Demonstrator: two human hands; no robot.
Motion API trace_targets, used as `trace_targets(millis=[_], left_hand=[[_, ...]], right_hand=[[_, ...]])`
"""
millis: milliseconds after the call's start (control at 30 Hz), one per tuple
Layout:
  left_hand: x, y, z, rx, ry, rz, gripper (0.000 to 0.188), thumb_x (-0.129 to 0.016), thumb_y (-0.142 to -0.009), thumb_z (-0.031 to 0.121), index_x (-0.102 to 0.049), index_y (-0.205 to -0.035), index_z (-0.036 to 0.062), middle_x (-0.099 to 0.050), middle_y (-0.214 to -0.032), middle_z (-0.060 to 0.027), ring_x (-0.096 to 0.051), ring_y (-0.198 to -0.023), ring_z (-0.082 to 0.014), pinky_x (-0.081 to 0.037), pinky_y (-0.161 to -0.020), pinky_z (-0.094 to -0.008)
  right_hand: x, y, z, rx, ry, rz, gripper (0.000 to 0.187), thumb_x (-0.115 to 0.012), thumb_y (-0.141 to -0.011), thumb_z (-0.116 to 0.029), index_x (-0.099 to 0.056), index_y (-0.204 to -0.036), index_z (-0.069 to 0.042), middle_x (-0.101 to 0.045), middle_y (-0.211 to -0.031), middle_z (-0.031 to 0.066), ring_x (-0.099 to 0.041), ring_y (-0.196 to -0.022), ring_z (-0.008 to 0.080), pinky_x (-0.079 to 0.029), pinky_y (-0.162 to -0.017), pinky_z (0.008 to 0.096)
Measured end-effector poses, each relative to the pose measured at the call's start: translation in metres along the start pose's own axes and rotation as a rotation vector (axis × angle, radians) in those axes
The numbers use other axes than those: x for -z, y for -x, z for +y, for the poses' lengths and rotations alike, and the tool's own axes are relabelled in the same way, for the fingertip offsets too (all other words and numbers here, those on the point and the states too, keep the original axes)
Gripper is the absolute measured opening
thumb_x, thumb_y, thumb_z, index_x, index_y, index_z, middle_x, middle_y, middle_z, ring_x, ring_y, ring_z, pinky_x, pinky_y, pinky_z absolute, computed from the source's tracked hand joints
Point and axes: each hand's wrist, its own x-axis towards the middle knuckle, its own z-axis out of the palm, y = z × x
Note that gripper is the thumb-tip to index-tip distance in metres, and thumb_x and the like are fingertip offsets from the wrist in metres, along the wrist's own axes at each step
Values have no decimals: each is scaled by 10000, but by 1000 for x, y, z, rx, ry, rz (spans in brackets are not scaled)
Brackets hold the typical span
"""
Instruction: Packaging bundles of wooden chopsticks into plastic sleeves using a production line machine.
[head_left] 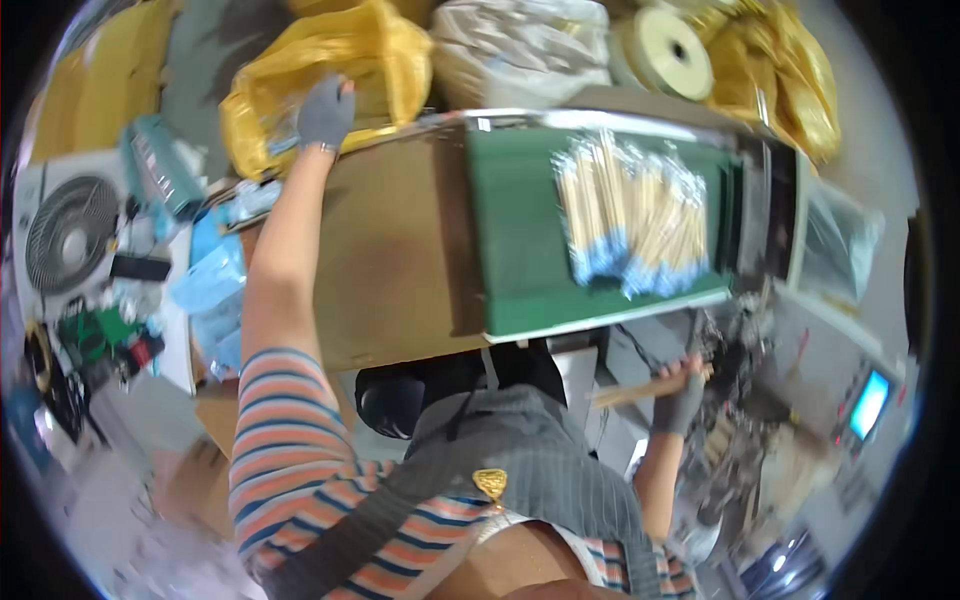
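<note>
My left hand (327,112), in a grey fingerless glove, reaches over the mouth of a yellow plastic bag (250,95) at the far left. Its fingers are mostly hidden, and clear plastic lies in the bag beside it. Low on the right, off the bench's near edge, my right hand (682,395) in a matching glove is closed round a few thin wooden sticks (635,392) that point left. Wrapped wooden sticks (640,215), in clear film with blue ends, lie in a side-by-side pile on the green belt (520,230) between my hands.
Left of the belt is a brown bench surface (385,250). A whitish sack (520,50), a roll of film (672,52) and another yellow bag (780,70) stand behind. A fan (75,235) and blue plastic pieces (215,285) sit at left. Machinery with a lit screen (869,404) is at right.
</note>
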Motion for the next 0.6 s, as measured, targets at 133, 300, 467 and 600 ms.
trace_targets(millis=[133, 300, 467, 600], left_hand=[[-78, 126, 93, -69, 194, -251, 329, -491, -865, 313, -586, -750, 19, -584, -752, -210, -564, -699, -390, -442, -620, -450], [-153, 221, 234, 342, 365, -349, 481, -613, -758, 465, -567, -939, 21, -616, -926, -200, -602, -862, -353, -479, -720, -421], [-181, 199, 335, 585, -17, -244, 663, -692, -633, 492, -542, -1012, -31, -607, -974, -209, -617, -911, -322, -500, -761, -419], [-119, 200, 387, 736, 310, -476, 373, -668, -709, 234, -630, -952, -46, -650, -928, -144, -630, -769, -223, -515, -612, -365]], right_hand=[[-38, 4, 8, 6, 37, -5, 233, -546, -888, -296, -449, -838, -90, -464, -688, 53, -477, -620, 156, -458, -570, 303], [-51, 34, -23, 85, 277, -121, 266, -477, -917, -313, -444, -834, -63, -478, -687, 63, -493, -565, 171, -471, -562, 300], [28, 59, -85, 308, 352, -1, 297, -508, -895, -337, -472, -816, -53, -494, -680, 71, -525, -598, 169, -491, -587, 318], [101, 90, -187, 609, 301, 128, 277, -505, -906, -298, -489, -816, -37, -531, -689, 87, -556, -617, 189, -483, -571, 316]])
